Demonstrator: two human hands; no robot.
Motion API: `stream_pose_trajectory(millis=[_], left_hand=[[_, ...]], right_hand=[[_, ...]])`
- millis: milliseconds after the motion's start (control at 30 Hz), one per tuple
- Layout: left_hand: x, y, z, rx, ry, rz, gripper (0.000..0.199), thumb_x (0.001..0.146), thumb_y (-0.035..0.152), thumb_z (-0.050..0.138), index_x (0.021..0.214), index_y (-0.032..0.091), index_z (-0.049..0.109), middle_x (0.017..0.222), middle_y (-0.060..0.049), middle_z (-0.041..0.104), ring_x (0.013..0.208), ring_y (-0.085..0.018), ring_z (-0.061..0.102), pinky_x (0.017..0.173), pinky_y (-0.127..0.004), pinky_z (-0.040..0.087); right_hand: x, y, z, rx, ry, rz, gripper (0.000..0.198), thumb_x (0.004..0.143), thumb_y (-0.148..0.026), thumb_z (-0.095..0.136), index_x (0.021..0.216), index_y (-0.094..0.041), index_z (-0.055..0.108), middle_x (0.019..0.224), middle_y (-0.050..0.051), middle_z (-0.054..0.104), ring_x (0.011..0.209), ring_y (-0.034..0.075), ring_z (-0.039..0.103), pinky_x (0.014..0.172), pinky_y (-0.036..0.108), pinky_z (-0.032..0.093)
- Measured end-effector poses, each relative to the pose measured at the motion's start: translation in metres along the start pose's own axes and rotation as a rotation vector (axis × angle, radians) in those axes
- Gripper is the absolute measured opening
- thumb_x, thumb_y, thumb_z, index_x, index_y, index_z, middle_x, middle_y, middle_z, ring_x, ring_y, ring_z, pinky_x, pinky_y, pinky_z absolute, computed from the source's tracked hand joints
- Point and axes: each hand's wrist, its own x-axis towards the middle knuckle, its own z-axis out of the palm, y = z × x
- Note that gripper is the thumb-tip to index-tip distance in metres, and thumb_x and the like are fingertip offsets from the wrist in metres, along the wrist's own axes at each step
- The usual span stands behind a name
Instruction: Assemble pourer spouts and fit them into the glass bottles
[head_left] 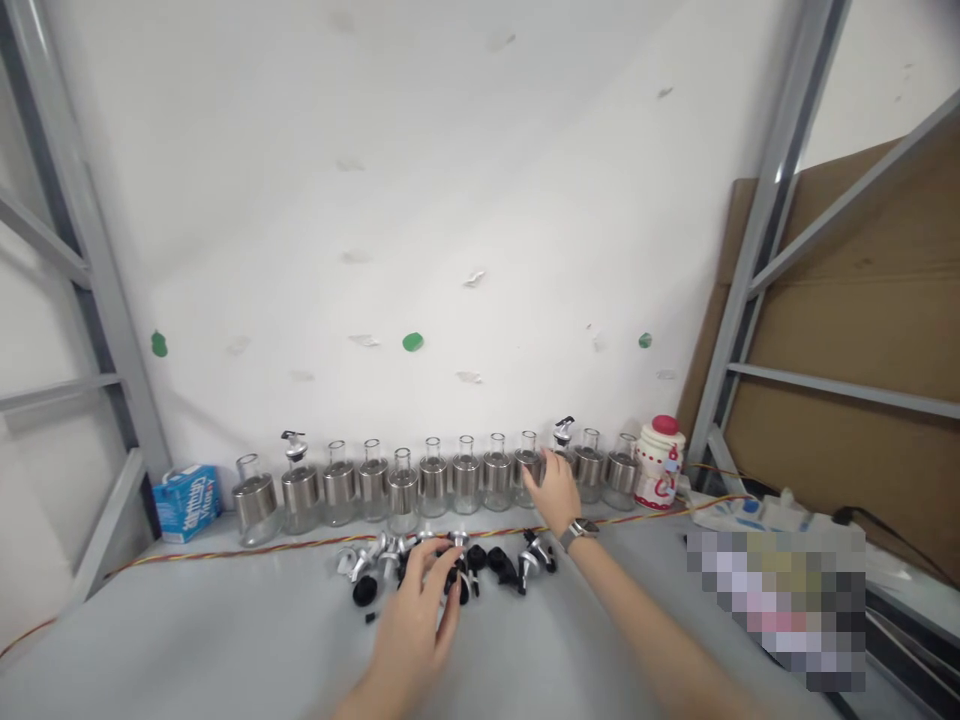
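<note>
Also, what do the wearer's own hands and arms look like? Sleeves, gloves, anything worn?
No gloves on either the left hand or the right hand. No sleeves show on the visible part of either arm. The right wrist wears a watch with a silvery-grey band and a darker face. Nothing shows on the left wrist, near the frame's bottom edge.

Around me at the gray tabletop (225, 630)
On my left I see a blue carton (187, 503); on my right, a white-and-red canister (660, 463). A red-and-yellow wire (262, 549) crosses the surface, green stickers (412, 342) dot the white wall (525, 200), and brown cardboard (862, 290) stands behind a metal frame (765, 210).
</note>
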Motion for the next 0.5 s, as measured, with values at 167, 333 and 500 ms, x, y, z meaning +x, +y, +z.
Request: stream_pose_trajectory(millis=[167, 333, 500], left_hand=[[-0.001, -0.003, 0.003, 0.012, 0.015, -0.006, 0.034, 0.082, 0.015, 0.036, 0.115, 0.021, 0.043, 0.114, -0.013, 0.042, 0.087, -0.017, 0.057, 0.062, -0.026, 0.052], [-0.001, -0.001, 0.003, -0.004, 0.001, -0.020, 0.034, 0.082, 0.015, 0.035, 0.114, 0.021, 0.044, 0.114, -0.013, 0.042, 0.085, -0.017, 0.058, 0.063, -0.028, 0.052], [-0.001, 0.001, 0.000, -0.041, -0.009, -0.040, 0.034, 0.082, 0.016, 0.035, 0.114, 0.022, 0.044, 0.115, -0.012, 0.042, 0.087, -0.018, 0.057, 0.065, -0.029, 0.052]], right_hand=[[0.011, -0.010, 0.013, 0.012, -0.004, 0.002, 0.047, 0.074, -0.028, 0.053, 0.115, -0.010, 0.040, 0.105, 0.016, 0.055, 0.103, 0.029, 0.043, 0.086, 0.038, 0.031], [0.010, -0.014, 0.017, 0.059, 0.024, 0.042, 0.048, 0.070, -0.023, 0.057, 0.113, -0.009, 0.041, 0.101, 0.018, 0.052, 0.098, 0.030, 0.045, 0.082, 0.041, 0.033], [-0.007, -0.022, -0.002, 0.169, 0.110, 0.004, 0.046, 0.075, -0.025, 0.050, 0.116, -0.009, 0.035, 0.110, 0.019, 0.042, 0.106, 0.028, 0.041, 0.087, 0.041, 0.035]])
